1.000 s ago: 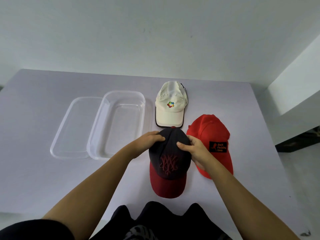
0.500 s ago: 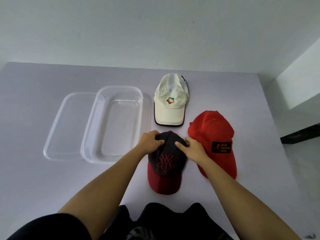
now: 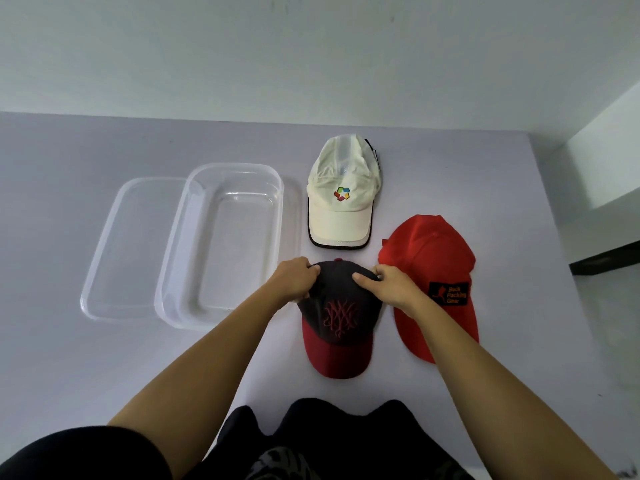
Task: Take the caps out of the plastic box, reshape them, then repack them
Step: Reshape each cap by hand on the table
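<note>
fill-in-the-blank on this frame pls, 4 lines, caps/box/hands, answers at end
1. Counting the red cap, the caps on the table number ____.
2. The empty clear plastic box stands to the ____ of all of them, as the person sees it.
3. The left hand and right hand both grip the crown of the dark cap, whose brim is ____.
4. The cap farthest from the person is ____.
Answers: three; left; red; white.

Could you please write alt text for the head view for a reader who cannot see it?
Left hand and right hand grip the crown of a dark cap on a table. A white cap and a red cap lie beside it; the empty plastic box sits left.
</note>
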